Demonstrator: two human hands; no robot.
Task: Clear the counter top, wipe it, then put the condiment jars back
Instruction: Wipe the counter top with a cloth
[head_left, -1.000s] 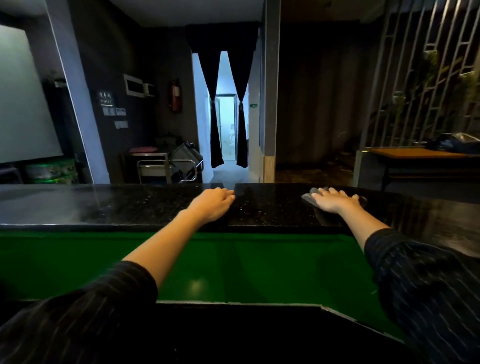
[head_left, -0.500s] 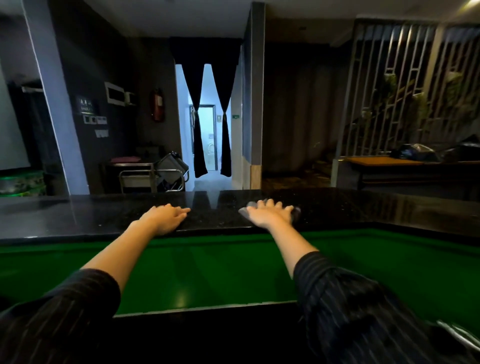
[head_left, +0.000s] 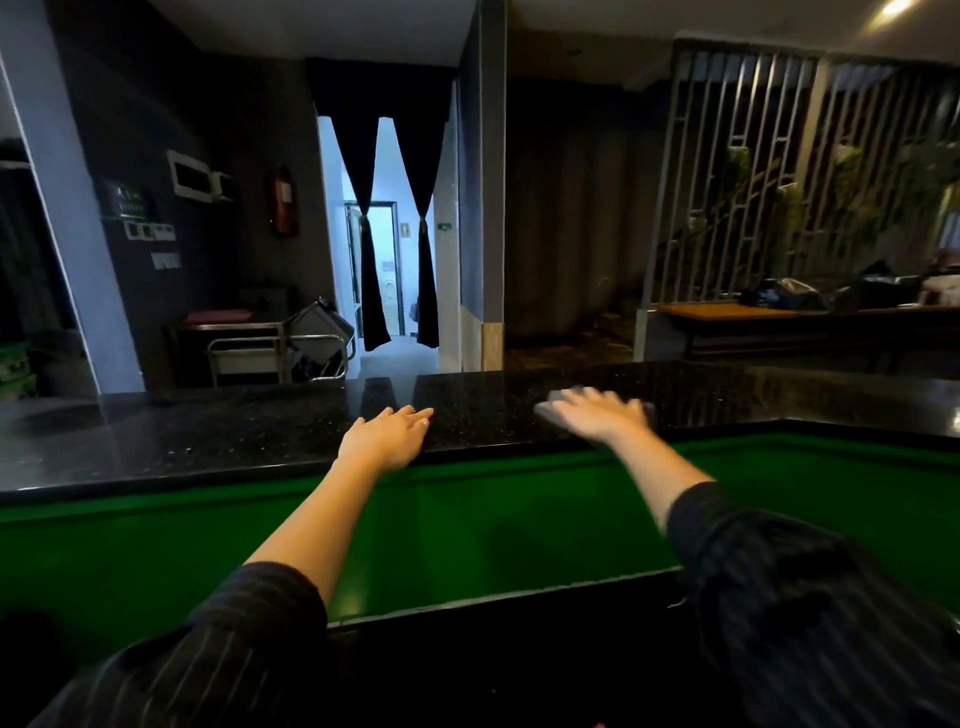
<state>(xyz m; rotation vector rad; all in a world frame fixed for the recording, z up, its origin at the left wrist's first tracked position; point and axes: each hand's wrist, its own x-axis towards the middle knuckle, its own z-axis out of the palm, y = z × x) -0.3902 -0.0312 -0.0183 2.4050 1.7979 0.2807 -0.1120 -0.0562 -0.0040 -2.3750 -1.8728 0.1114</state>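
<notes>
- The right hand (head_left: 597, 418) is out on the black speckled polished stone bench (head_left: 234, 436), palm down with the fingers spread. It is smeared with blur, so the finer finger detail is soft.
- The grey wiping cloth (head_left: 543, 411) lies directly under that palm, flat against the stone. A pale corner pokes out at the hand's left side, and a darker edge shows just past its right side.
- The hand is pressing on the cloth from above, not pinching or bunching it.
- The left hand (head_left: 387, 436) rests flat on the bench close to its near edge. Its fingers are straight and held together, angled towards the other hand, and it holds nothing.
- A stretch of bare stone separates the left hand from the cloth, so they are near but not touching.
- Both forearms reach across a glossy green lower surface (head_left: 493, 525) that sits below and in front of the bench top.
- Dark pinstriped sleeves (head_left: 810, 613) cover the upper arms, and the forearms are bare.
- Beyond the bench, black tied-back curtains (head_left: 371, 234) frame a bright doorway, and a metal trolley (head_left: 270, 353) stands to its left.
</notes>
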